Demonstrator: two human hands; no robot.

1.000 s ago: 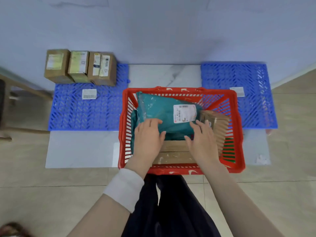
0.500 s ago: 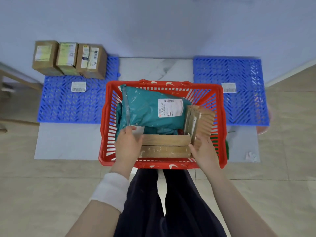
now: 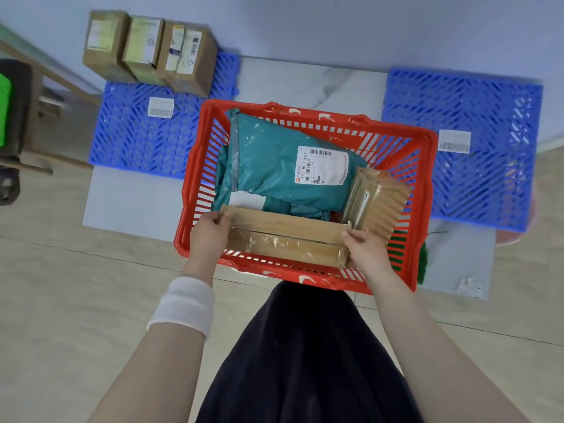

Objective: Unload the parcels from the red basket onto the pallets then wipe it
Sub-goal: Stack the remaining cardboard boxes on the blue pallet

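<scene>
Head: left hand (image 3: 210,236), right hand (image 3: 367,251) grip 1 carton (image 3: 287,236); 2 pallets (image 3: 137,141) (image 3: 476,184), 3 boxes (image 3: 102,41) (image 3: 142,47) (image 3: 186,62).

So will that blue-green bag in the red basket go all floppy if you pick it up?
Probably floppy: the teal bag is wrinkled plastic film, bulging unevenly. Its shiny skin may slip a little when gripped. It looks puffy, so likely light for its size.

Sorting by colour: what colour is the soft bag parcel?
Teal soft plastic bag parcel, head view.
</scene>
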